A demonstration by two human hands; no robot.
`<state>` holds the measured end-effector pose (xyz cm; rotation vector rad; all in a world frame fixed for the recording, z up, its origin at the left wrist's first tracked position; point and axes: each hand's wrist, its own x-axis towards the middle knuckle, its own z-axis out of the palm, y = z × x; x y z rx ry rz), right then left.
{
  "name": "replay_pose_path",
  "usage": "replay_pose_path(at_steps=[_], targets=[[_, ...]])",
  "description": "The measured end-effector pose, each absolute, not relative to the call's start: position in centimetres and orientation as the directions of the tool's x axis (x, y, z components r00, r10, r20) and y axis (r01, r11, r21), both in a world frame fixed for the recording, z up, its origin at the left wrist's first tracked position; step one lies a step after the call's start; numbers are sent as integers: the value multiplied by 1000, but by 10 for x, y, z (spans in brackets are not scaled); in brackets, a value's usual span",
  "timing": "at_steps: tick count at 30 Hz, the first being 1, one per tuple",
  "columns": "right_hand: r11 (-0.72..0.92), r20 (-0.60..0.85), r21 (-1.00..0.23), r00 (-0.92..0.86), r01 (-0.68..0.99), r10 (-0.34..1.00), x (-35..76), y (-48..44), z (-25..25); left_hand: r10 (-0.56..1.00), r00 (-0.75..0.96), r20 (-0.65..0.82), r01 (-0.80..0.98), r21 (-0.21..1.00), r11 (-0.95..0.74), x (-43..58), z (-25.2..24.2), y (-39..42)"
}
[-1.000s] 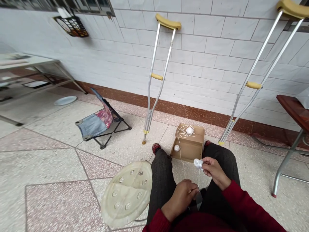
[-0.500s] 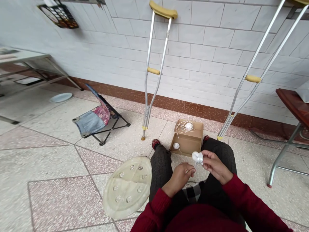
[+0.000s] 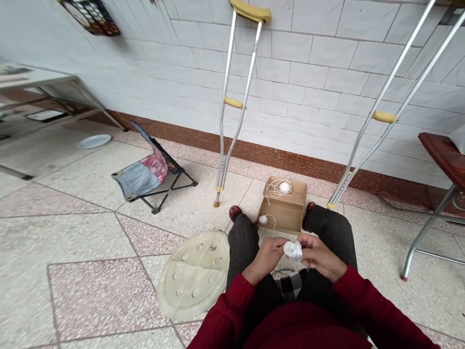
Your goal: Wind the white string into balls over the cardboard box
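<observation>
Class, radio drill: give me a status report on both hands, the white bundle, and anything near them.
Left hand, right hand both on white bundle, above lap. Cardboard box past knees. White thread ball inside, second white thread ball at front edge.

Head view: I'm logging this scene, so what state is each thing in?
Thread ball, held between both hands
Left hand, gripping ball
Right hand, gripping ball
Cardboard box, open, another ball inside
Crutches, both leaning against wall
Folding chair, unfolded on floor

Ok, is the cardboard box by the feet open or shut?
Open: nothing covers the cardboard box, and a white string ball shows inside.
</observation>
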<state>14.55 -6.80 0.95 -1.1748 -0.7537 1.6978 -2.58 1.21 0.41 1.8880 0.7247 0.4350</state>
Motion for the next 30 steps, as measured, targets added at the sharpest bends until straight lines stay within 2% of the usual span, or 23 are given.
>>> replay_pose_path(at_steps=[2,4,9,11,13,15,17,20,22,27,30], targets=[[-365,-381,-848,-36,-385,924,156,-56,18,639,766,-65,291,922,-254,-22,-4,0],[-329,-370,-872,48,-362,928,165,-42,16,604,793,-80,309,908,-285,-21,-7,-10],[-273,-269,-962,255,-20,929,168,-28,-23,586,810,-14,372,784,-496,-30,9,-11],[-268,-255,-962,188,49,948,160,-39,-35,594,803,45,371,742,-559,-35,18,0],[-314,-314,-949,10,8,949,151,-55,-36,619,781,88,367,737,-568,-37,23,12],[-379,-365,-921,-133,-94,921,144,-70,-24,645,761,78,355,781,-513,-36,21,20],[-407,-378,-889,-163,-210,911,141,-76,-6,658,753,22,332,850,-409,-30,12,21],[-376,-361,-866,-108,-330,926,146,-67,18,677,733,-66,343,896,-284,-21,-8,10],[-337,-334,-870,-73,-359,940,151,-52,26,678,729,-89,375,882,-287,-17,-18,0],[-259,-325,-910,171,-324,930,155,-13,6,642,764,-65,464,747,-476,-23,-16,-9],[-246,-290,-949,237,-197,927,149,-7,-18,632,774,45,473,622,-624,-29,0,0]])
